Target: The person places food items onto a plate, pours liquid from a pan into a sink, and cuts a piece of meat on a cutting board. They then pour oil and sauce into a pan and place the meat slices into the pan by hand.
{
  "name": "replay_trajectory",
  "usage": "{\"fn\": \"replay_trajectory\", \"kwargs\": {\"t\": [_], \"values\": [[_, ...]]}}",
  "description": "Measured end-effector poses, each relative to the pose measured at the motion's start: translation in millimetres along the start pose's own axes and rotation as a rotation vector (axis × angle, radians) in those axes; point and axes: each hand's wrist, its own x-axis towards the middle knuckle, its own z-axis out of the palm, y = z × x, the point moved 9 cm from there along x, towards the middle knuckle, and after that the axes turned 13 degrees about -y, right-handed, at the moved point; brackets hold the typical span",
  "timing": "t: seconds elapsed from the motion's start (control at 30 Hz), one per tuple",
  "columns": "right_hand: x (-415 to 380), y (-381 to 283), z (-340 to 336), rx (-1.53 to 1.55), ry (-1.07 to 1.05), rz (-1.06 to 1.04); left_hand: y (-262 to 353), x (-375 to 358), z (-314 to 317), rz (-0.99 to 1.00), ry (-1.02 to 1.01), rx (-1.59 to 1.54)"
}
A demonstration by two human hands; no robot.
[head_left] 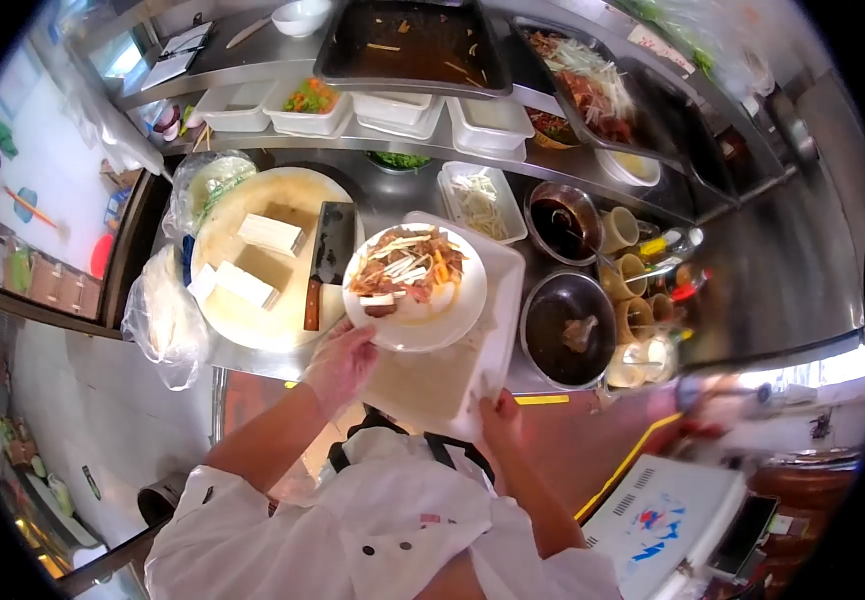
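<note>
My left hand (345, 358), in a clear plastic glove, is closed on the near left rim of a white plate (415, 338). Sliced meat with pale strips (408, 262) covers the plate's upper part. Beneath the plate is a white rectangular tray (498, 300), its near end jutting past the counter edge. My right hand (500, 415) grips the tray's near right corner; its fingertips are partly hidden. Left of the plate, a cleaver (332, 245) lies on a round cutting board (228, 205) beside white tofu blocks (271, 234).
Two metal bowls (567, 328) stand at the right, near bamboo-coloured cups (631, 275) and bottles (681, 243). White containers (491, 125) line the shelf behind, below a dark tray (413, 50) of sauce. Plastic bags (165, 315) lie at the board's left.
</note>
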Motion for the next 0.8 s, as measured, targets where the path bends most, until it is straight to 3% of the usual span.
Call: {"fn": "replay_trajectory", "kwargs": {"t": [0.1, 0.13, 0.2, 0.33, 0.47, 0.63, 0.7, 0.8], "values": [[-39, -26, -30, 0.161, 0.016, -0.024, 38, -29, 24, 0.004, -0.169, 0.051], [-62, -53, -32, 0.164, 0.023, -0.022, 47, -36, 31, -0.003, -0.172, 0.052], [-95, -99, -33, 0.499, 0.07, -0.01, 71, -45, 30, 0.079, -0.064, 0.182], [-115, -58, -76, 0.571, 0.059, -0.185, 76, -16, -19, 0.083, 0.004, 0.375], [-157, 1, -136, 0.366, 0.249, -0.169, 25, 44, -61, 0.096, -0.128, 0.358], [-209, 8, -157, 0.432, 0.386, -0.223, -78, 120, -120, -0.01, -0.059, 0.264], [-219, 10, -162, 0.452, 0.401, -0.236, -108, 137, -140, -0.012, 0.081, 0.241], [-228, 10, -168, 0.479, 0.395, -0.272, -154, 193, -191, 0.12, 0.044, 0.423]]}}
